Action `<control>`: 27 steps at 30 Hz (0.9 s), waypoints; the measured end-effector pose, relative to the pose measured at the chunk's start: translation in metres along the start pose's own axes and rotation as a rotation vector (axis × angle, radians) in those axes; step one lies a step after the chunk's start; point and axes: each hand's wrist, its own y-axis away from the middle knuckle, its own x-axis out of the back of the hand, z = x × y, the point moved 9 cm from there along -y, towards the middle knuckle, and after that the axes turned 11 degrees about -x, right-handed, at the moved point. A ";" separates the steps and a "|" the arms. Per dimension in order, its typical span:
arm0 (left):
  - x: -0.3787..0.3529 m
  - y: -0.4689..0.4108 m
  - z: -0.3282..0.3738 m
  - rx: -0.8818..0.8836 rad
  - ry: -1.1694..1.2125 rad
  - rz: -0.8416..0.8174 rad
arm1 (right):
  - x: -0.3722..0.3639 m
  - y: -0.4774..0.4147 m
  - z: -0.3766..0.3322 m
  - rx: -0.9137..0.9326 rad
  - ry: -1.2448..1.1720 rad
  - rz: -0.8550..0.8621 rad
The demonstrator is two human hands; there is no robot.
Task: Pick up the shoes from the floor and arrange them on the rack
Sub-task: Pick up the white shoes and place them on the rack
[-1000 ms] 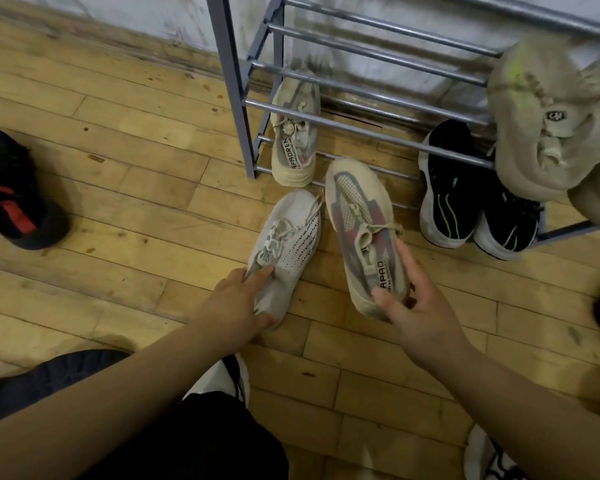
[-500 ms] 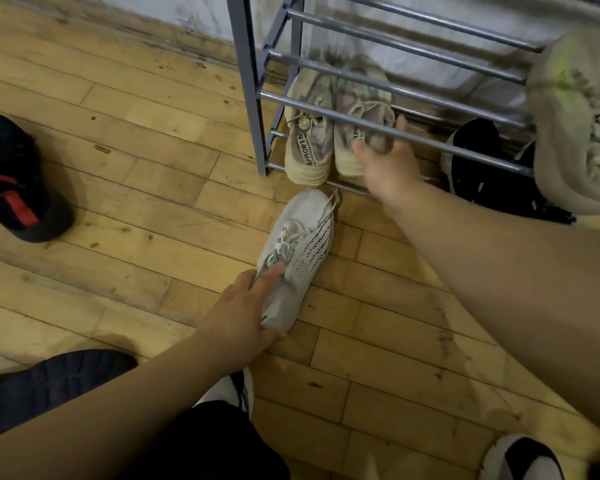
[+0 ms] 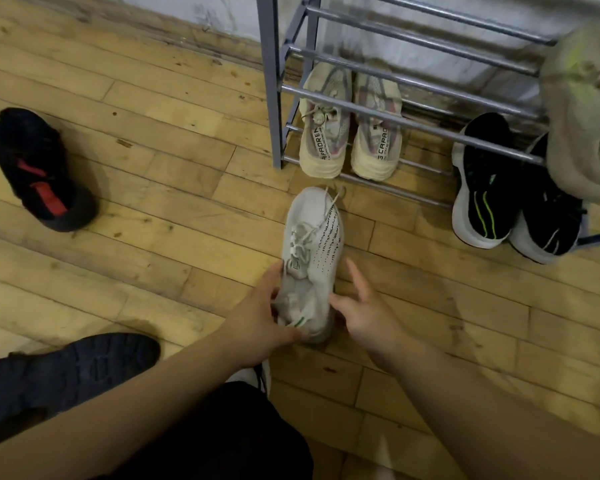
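A white sneaker [image 3: 314,247] lies on the wooden floor in front of the grey metal rack [image 3: 272,98], toe toward it. My left hand [image 3: 257,320] grips its heel from the left. My right hand [image 3: 364,306] touches the heel's right side, fingers spread. A beige pair [image 3: 350,133] stands side by side on the rack's bottom shelf at its left end. A black pair with white soles [image 3: 492,195] rests on the same shelf at the right. A black shoe with red lining [image 3: 42,168] lies alone on the floor at the far left.
A light beige shoe [image 3: 589,105] sits on an upper rack shelf at the right edge. A dark shoe [image 3: 66,372] on the person's foot is at the lower left, dark trousers below. A white wall runs behind the rack.
My right hand left the second beige shoe on the bottom shelf beside its mate and came back to the white sneaker's heel. My left hand stayed on that sneaker.
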 end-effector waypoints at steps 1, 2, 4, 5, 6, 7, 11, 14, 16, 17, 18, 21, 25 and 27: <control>-0.001 0.001 0.004 -0.006 0.033 0.001 | 0.002 0.003 -0.002 0.019 0.018 -0.008; -0.002 0.002 0.007 -0.007 0.072 0.004 | 0.005 0.007 -0.007 0.044 0.022 -0.013; 0.001 0.005 0.015 -0.007 0.160 0.027 | 0.009 0.016 -0.020 0.087 0.011 -0.022; 0.004 0.007 0.019 -0.007 0.198 0.039 | 0.008 0.023 -0.028 0.101 0.007 -0.037; 0.010 0.010 0.022 -0.003 0.232 0.054 | 0.007 0.028 -0.035 0.108 0.014 -0.042; 0.018 0.014 0.026 0.003 0.263 0.078 | 0.006 0.033 -0.043 0.119 0.027 -0.039; 0.071 0.049 0.059 -0.025 0.338 0.238 | -0.023 0.068 -0.105 0.189 0.129 -0.095; 0.126 0.100 0.098 -0.077 0.394 0.415 | -0.065 0.115 -0.177 0.251 0.261 -0.211; 0.161 0.142 0.127 -0.110 0.448 0.534 | -0.096 0.162 -0.225 0.279 0.356 -0.303; 0.179 0.164 0.143 -0.126 0.457 0.593 | -0.112 0.189 -0.247 0.300 0.404 -0.343; 0.196 0.186 0.160 -0.146 0.459 0.648 | -0.128 0.219 -0.267 0.330 0.460 -0.374; 0.239 0.254 0.200 -0.200 0.442 0.765 | -0.172 0.301 -0.302 0.410 0.585 -0.405; 0.267 0.345 0.223 -0.223 0.424 0.810 | -0.224 0.390 -0.296 0.458 0.614 -0.434; 0.269 0.390 0.217 -0.225 0.438 0.833 | -0.251 0.419 -0.273 0.463 0.585 -0.432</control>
